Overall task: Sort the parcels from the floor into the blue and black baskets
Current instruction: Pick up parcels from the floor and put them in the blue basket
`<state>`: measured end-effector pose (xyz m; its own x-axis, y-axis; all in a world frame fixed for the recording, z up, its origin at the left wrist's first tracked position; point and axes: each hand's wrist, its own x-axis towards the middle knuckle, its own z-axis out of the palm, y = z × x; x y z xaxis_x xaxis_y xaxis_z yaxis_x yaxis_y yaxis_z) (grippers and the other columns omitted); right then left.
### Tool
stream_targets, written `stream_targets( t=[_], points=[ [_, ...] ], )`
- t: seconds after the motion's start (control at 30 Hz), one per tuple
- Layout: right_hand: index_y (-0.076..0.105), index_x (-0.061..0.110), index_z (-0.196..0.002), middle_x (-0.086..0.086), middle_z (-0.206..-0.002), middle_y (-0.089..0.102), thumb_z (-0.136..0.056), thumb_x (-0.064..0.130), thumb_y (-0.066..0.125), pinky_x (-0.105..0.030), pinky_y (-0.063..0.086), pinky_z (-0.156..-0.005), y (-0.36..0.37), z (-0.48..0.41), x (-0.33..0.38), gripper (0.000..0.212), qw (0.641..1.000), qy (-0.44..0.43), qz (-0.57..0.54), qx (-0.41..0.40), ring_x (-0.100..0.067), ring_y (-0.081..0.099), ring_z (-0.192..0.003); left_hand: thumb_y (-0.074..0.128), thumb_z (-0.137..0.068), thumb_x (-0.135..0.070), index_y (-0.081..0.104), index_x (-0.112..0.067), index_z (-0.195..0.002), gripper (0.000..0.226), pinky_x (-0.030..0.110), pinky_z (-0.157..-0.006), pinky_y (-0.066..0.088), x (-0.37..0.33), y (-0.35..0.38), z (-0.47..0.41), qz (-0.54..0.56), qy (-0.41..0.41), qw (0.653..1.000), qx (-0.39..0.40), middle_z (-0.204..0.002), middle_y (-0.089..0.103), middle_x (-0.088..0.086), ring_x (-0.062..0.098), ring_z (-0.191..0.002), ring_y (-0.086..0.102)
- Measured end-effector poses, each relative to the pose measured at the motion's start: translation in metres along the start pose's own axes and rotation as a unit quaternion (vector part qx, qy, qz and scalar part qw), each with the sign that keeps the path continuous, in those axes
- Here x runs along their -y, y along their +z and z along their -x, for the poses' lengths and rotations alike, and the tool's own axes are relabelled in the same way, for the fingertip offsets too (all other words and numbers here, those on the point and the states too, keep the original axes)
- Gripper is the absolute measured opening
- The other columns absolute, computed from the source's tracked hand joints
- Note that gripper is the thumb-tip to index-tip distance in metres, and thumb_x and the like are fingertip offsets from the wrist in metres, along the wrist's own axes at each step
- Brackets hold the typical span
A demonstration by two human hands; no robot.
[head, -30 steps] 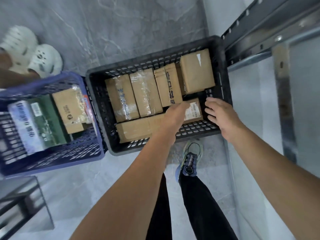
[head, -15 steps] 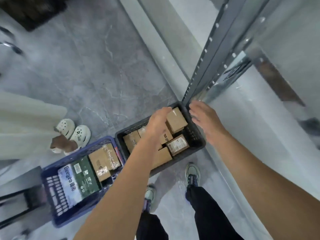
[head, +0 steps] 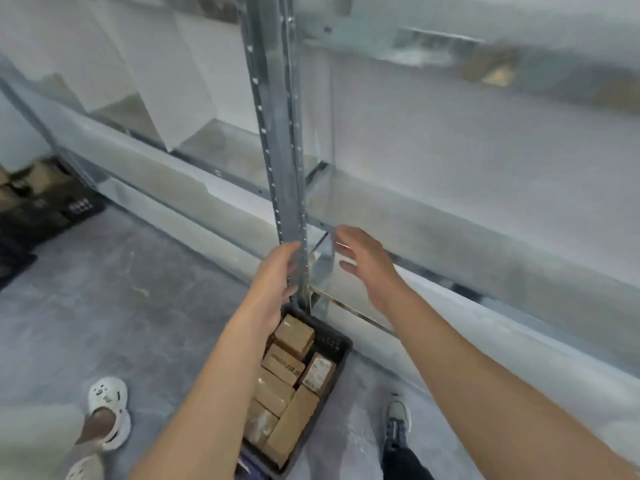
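The grey floor [head: 138,306] bears the black basket [head: 333,341] of cardboard parcels [head: 294,335], beside the shelf upright [head: 277,133].

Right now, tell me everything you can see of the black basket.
The black basket is a dark plastic crate with lattice-holed walls. It stands on the grey floor at the foot of the metal shelf upright. It is packed with brown cardboard parcels lying close together, some wrapped in clear tape, and one carries a white label. The left forearm passes above the basket and hides its left side.
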<state>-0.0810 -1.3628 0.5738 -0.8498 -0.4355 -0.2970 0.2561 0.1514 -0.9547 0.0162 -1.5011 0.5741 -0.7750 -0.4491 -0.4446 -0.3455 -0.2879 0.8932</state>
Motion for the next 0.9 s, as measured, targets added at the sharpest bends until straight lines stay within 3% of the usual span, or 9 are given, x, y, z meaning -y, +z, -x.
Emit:
stream_targets(
  t=[0.07,0.17,0.27,0.53,0.7,0.9],
  points=[
    [0.065,0.03,-0.119,0.001,-0.133,0.066,-0.106,0.04,0.058,-0.038,0.051,-0.106,-0.021,0.023,0.019,0.018,0.999,-0.008,-0.033,-0.022,-0.015,0.062,-0.125,0.055,-0.104,-0.042,0.061,-0.017,-0.142,0.046,0.036,-0.085,0.047,-0.013,0.021,0.013,-0.016,0.018,0.999,0.025,-0.14,0.063,0.002,0.011,-0.122,0.059],
    [0.064,0.033,-0.113,0.002,-0.13,0.066,-0.106,0.038,0.058,-0.041,0.05,-0.11,-0.054,0.056,0.039,0.011,0.997,-0.021,-0.052,-0.06,-0.018,0.063,-0.124,0.056,-0.104,-0.039,0.059,-0.016,-0.143,0.045,0.043,-0.103,0.047,-0.035,0.059,0.035,-0.019,0.035,0.997,0.058,-0.146,0.059,0.004,0.015,-0.126,0.055],
    [0.064,0.033,-0.116,0.008,-0.13,0.066,-0.105,0.041,0.058,-0.043,0.048,-0.113,-0.099,0.09,0.053,0.015,0.992,-0.046,-0.07,-0.099,-0.013,0.063,-0.125,0.056,-0.104,-0.038,0.059,-0.016,-0.141,0.043,0.046,-0.108,0.045,-0.055,0.108,0.059,-0.039,0.06,0.992,0.103,-0.144,0.059,0.003,0.019,-0.131,0.054],
    [0.062,0.033,-0.128,0.012,-0.133,0.063,-0.104,0.047,0.058,-0.04,0.049,-0.112,-0.248,0.206,0.063,0.028,0.969,-0.093,-0.081,-0.216,-0.009,0.061,-0.125,0.06,-0.101,-0.043,0.065,-0.02,-0.133,0.039,0.042,-0.1,0.051,-0.059,0.262,0.138,-0.078,0.074,0.968,0.227,-0.136,0.063,-0.003,0.014,-0.127,0.059],
    [0.061,0.032,-0.131,0.011,-0.135,0.063,-0.104,0.049,0.057,-0.043,0.049,-0.112,-0.339,0.286,0.045,0.032,0.941,-0.106,-0.098,-0.308,-0.01,0.061,-0.125,0.059,-0.101,-0.044,0.066,-0.026,-0.121,0.028,0.04,-0.095,0.051,-0.03,0.363,0.204,-0.109,0.076,0.94,0.316,-0.133,0.064,-0.004,0.014,-0.127,0.059],
    [0.059,0.026,-0.139,0.008,-0.133,0.063,-0.105,0.048,0.056,-0.044,0.05,-0.112,-0.419,0.383,0.01,0.04,0.896,-0.102,-0.124,-0.413,-0.012,0.061,-0.125,0.059,-0.101,-0.043,0.067,-0.026,-0.125,0.031,0.041,-0.097,0.051,0.018,0.463,0.283,-0.155,0.06,0.895,0.414,-0.134,0.064,-0.004,0.013,-0.125,0.059]
  ],
)
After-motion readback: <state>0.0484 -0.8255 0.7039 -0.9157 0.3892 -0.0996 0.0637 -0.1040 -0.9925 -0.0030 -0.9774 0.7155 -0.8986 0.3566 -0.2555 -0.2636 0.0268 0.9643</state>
